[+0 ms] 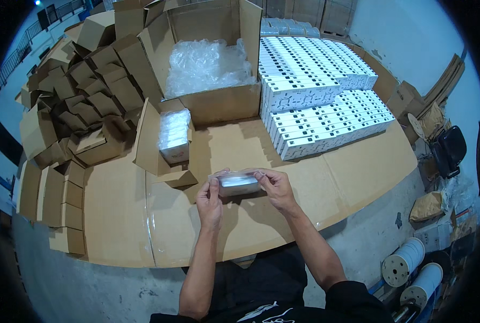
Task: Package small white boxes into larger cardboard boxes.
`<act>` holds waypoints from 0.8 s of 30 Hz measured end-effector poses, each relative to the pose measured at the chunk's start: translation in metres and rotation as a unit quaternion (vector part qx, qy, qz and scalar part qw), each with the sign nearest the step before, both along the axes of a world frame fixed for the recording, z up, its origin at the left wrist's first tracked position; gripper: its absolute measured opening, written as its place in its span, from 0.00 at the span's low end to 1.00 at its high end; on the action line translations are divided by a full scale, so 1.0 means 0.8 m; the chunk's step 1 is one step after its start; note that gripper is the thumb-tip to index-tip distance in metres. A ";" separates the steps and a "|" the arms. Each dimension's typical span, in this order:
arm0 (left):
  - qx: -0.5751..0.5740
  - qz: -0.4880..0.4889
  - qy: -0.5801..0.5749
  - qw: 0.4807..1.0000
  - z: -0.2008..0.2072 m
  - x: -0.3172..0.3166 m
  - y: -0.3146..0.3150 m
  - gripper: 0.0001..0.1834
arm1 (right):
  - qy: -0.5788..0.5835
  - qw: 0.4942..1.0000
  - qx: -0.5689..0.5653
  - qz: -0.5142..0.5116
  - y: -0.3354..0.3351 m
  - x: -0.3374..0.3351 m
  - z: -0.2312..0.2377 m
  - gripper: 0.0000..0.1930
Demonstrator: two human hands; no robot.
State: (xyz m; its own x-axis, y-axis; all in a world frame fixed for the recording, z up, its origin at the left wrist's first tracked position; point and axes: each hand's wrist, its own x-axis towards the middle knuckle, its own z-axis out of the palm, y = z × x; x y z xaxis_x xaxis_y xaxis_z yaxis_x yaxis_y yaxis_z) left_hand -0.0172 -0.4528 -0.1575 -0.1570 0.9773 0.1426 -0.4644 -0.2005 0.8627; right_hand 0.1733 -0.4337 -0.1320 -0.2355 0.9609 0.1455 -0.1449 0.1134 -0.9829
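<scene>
So, head view, the only one you've got: you're holding one small flat pack wrapped in clear plastic (pixel 239 183) up between both hands, just above the cardboard-covered table (pixel 358 161). Your left hand (pixel 210 200) pinches its left end, thumb on top and fingers curled under; your right hand (pixel 275 188) pinches the right end the same way. Both hands are closed on it, neither palm open.

My guess is it's light, since fingertips alone carry it. The film looks glossy and a bit loose, so it'll probably be slippery and crinkle under your thumbs, while whatever's inside seems stiff enough to keep a flat shape. Gripping by the short ends, like you are, looks like the safe spot.

Counts: one pack in hand. Just beyond your left hand sits one small open carton (pixel 167 142) with more shiny wrapped packs stacked inside; I can't count them. Further out, one big open carton (pixel 213 102) full of crumpled clear plastic. Ahead and to the right of your right hand, two blocks of white boxes (pixel 320 97) in tight rows, way too many to count. Off to the left, a pile of small brown cartons (pixel 84 91), dozens maybe. Lower right, two white rolls (pixel 407 269) on the floor.
</scene>
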 end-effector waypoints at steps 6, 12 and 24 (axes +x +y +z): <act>-0.054 -0.068 0.179 0.980 0.015 -0.013 -0.014 0.19 | -0.052 0.997 0.052 0.013 -0.012 0.005 0.004 0.12; 0.054 -0.103 0.278 0.953 0.032 -0.036 -0.018 0.06 | -0.069 0.991 0.102 0.057 -0.016 0.022 0.000 0.09; -0.051 0.063 0.219 0.972 0.030 0.007 0.005 0.07 | 0.069 0.997 -0.011 -0.038 0.011 -0.005 -0.011 0.07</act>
